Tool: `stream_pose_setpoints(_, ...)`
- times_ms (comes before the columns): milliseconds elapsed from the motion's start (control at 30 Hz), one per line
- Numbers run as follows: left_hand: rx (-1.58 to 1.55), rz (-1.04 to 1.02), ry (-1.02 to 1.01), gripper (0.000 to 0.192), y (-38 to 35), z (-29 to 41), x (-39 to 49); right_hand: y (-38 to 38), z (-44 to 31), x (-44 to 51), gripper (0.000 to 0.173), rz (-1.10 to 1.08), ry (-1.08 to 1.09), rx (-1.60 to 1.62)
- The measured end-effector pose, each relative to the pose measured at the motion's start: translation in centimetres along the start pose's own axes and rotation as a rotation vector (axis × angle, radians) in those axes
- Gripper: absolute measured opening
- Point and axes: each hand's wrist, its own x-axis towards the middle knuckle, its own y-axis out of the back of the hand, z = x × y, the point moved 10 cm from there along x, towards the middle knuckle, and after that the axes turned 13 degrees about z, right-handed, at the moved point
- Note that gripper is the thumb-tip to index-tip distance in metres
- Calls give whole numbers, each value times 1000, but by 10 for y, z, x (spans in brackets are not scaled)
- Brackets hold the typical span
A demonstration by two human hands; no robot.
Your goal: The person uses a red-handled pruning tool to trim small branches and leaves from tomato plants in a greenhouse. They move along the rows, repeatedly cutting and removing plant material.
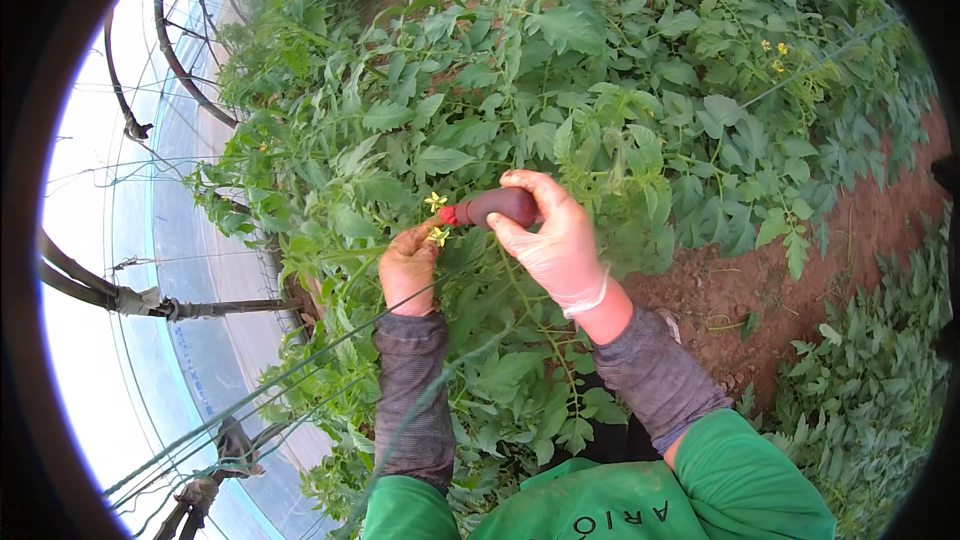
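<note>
My right hand (pixel 551 236), in a thin translucent glove, grips a dark red squeeze bottle (pixel 501 208) between thumb and fingers. The bottle lies roughly level, its bright red tip (pixel 448 215) pointing left. Close to that tip are two yellow tomato flowers (pixel 436 202), one above and one below. My left hand (pixel 410 259), soiled at the fingers, is just left of the tip with its fingertips pinched together by the flowers. Whatever stem lies between those fingertips is too small to make out. Leafy tomato plants (pixel 465 135) surround both hands.
Green cords (pixel 300 365) run slantwise across the lower left, in front of the left forearm. Bent poles (pixel 225 307) and clear plastic sheeting (pixel 217 240) stand at the left. Bare reddish soil (pixel 712 300) lies right of the plants, with more foliage (pixel 862 390) beyond it.
</note>
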Motion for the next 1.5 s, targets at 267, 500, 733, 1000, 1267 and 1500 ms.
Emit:
stream_pose_setpoints(267,-76,128,-62,46,3,32,-9,41,-40,1,39,137,170,68)
stream_pose_setpoints(500,-240,348,-169,53,17,84,-152,108,-81,-17,44,164,49,300)
stream_pose_setpoints(733,142,216,-25,37,6,25,-258,188,-63,-33,38,280,-287,376)
stream_pose_setpoints(1000,-433,506,469,43,110,-142,-196,247,-32,-66,36,337,-372,289)
stream_pose_setpoints(1267,-634,123,487,42,48,-252,-21,260,14,-111,37,432,-342,99)
stream_pose_setpoints(1500,-623,55,457,39,10,-252,17,263,37,-143,36,508,-375,72)
